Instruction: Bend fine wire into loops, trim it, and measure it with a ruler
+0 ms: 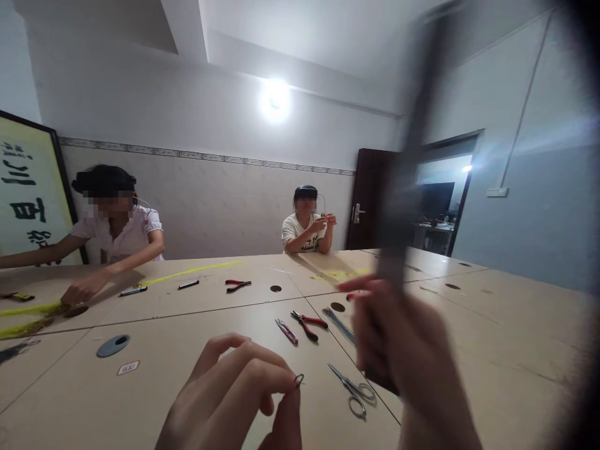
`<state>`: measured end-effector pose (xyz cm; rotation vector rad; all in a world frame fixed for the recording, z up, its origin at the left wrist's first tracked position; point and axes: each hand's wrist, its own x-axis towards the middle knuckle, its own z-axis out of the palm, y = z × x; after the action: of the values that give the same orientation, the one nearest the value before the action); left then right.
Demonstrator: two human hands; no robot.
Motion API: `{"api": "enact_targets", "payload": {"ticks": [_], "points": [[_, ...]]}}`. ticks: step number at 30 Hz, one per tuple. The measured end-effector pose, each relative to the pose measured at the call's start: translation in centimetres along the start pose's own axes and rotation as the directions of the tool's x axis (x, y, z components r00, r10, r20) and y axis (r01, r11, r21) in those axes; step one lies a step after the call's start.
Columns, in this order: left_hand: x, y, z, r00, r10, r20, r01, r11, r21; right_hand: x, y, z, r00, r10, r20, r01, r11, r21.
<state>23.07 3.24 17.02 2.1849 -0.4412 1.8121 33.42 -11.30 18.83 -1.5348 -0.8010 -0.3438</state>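
At the upper left of the frame, a framed calligraphy board (32, 187) stands against the wall. Below it, a co-worker (117, 228) leans over the beige table (79, 400), one hand (79, 289) resting on the tabletop beside yellow strands (28, 319). At the lower left, a grey round grommet (113, 345) and a small red-edged label (128, 368) lie on the table. At bottom centre, the left hand (229, 394) is narrowly closed: the thumb and fingertips pinch a small dark wire ring (299, 379) above the table. Farther up, red-handled pliers (237, 285) lie on a far table section. Above the ring, small red-handled snips (286, 330), red-gripped pliers (307, 325) and a bundle of wires (338, 325) lie side by side, with steel scissors (351, 390) just to the ring's right. At the far wall, a seated co-worker (307, 222) holds both hands together at chest height. Right of centre, the right hand (398, 350), blurred by motion, is raised and closed around a long dark bar (403, 187), whose exact form cannot be told. Behind the bar stands a dark wooden door (368, 200)
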Motion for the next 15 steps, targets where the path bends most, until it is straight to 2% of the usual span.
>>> {"api": "enact_targets", "payload": {"ticks": [2, 3, 4, 5, 8, 10, 12, 15], "points": [[-0.2, 0.1, 0.4, 1.0, -0.004, -0.01, 0.004, 1.0, 0.002, 0.9, 0.0, 1.7, 0.964, -0.002, 0.265, 0.072, 0.964, -0.257], [-0.2, 0.2, 0.4, 1.0, -0.008, -0.004, 0.008, 1.0, 0.001, 1.4, 0.2, 2.3, 0.932, 0.003, 0.363, 0.135, 0.926, -0.354], [-0.2, 0.3, 0.4, 1.0, -0.018, 0.005, 0.018, 1.0, -0.002, 1.8, 0.5, 2.8, 0.915, 0.002, 0.403, 0.181, 0.892, -0.415], [-0.2, 0.4, 0.3, 1.0, -0.03, 0.008, 0.03, 1.0, -0.007, 2.3, 0.9, 3.0, 0.916, 0.018, 0.4, 0.184, 0.869, -0.46], [0.0, 0.9, 0.0, 0.998, -0.065, -0.004, 0.065, 0.997, -0.036, 3.4, 2.5, 2.7, 0.954, 0.108, 0.279, 0.086, 0.795, -0.6], [0.1, 1.0, 0.1, 0.997, -0.071, -0.025, 0.07, 0.996, -0.054, 3.8, 3.4, 2.6, 0.961, 0.153, 0.232, 0.042, 0.745, -0.666], [0.2, 1.0, 0.5, 0.996, -0.067, -0.058, 0.063, 0.996, -0.064, 3.6, 3.6, 2.9, 0.943, 0.159, 0.293, 0.079, 0.747, -0.66], [0.2, 1.0, 0.8, 0.992, -0.087, -0.087, 0.079, 0.992, -0.096, 2.4, 2.8, 4.0, 0.846, 0.103, 0.522, 0.23, 0.814, -0.533]]}}
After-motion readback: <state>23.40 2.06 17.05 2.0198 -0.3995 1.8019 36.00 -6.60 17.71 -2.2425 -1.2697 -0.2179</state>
